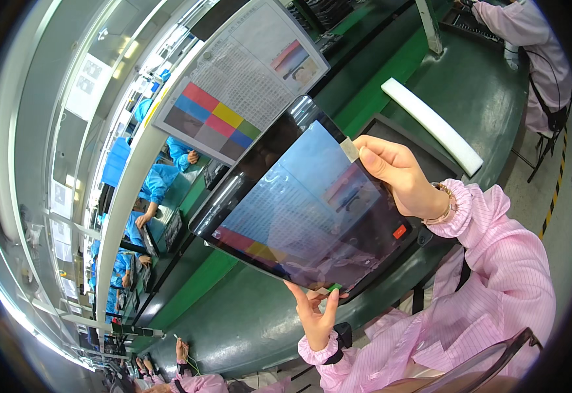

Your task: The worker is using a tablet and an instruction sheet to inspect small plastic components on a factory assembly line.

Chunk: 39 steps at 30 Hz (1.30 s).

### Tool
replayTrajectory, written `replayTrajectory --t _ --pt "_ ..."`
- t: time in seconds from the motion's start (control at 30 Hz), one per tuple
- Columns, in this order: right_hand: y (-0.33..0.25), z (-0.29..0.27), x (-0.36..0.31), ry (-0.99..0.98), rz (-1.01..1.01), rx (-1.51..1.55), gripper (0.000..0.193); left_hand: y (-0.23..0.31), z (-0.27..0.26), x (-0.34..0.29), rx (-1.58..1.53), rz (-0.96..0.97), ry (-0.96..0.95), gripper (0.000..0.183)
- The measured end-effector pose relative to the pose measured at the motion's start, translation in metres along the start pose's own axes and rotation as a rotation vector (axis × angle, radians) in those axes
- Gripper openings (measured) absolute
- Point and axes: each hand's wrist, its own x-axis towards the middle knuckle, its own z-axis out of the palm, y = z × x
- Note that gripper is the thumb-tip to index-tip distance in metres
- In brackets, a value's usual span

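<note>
Tilted up in front of me is a glossy black display panel (299, 203) with a dark curved border. Its surface mirrors the printed sheet and colour blocks behind it. My right hand (400, 175) pinches its right edge, thumb in front, beside a small beige tab (349, 149). Along the lower edge, my left hand (316, 317) grips the panel near a green sticker (335, 287); some of its fingers are hidden behind. A red-orange sticker (399, 231) marks the panel's lower right corner.
Behind the panel stands a printed board (240, 72) with colour blocks. A white foam strip (432, 126) lies beside a dark tray (407, 141) on the green workbench (472, 85). Co-workers in blue (159, 180) work across the line; another in pink (512, 26) sits at far right.
</note>
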Motion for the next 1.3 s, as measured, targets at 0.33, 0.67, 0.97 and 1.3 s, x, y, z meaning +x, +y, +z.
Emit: replayTrajectory --t 0.33,0.67,0.97,1.3 --pt "-0.001 0.002 0.000 0.012 0.013 -0.003 0.029 -0.010 -0.006 -0.003 0.072 -0.012 -0.011 0.098" --pt "0.002 -0.002 -0.003 0.036 0.055 -0.001 0.029 -0.007 0.003 -0.004 0.032 0.083 0.043 0.079" --pt "0.028 -0.019 -0.025 0.009 0.243 -0.049 0.028 -0.024 0.052 0.005 -0.471 -0.034 0.353 0.058" --pt "-0.011 -0.100 0.021 0.035 0.130 0.191 0.040 -0.023 0.093 0.010 -0.655 -0.193 0.266 0.044"
